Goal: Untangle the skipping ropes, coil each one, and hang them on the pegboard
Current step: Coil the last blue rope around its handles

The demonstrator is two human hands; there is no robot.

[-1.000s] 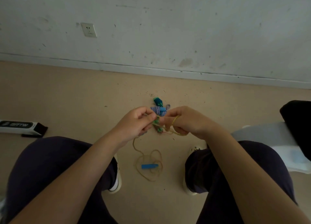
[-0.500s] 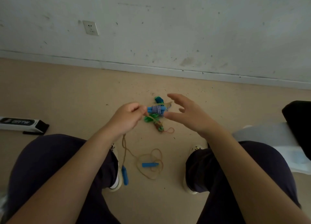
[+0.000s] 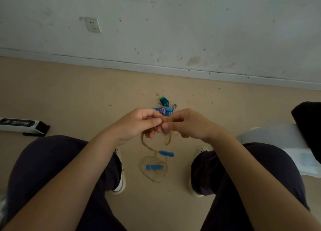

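— How far along are we?

— Early, I judge. My left hand pinches the thin tan skipping rope, fingers curled round it. The rope trails down to loose loops on the beige floor between my feet, near its two blue handles.

— And the right?

— My right hand grips the same rope. Beyond lies a blue-and-white rope bundle. Nothing hung; no pegboard visible.
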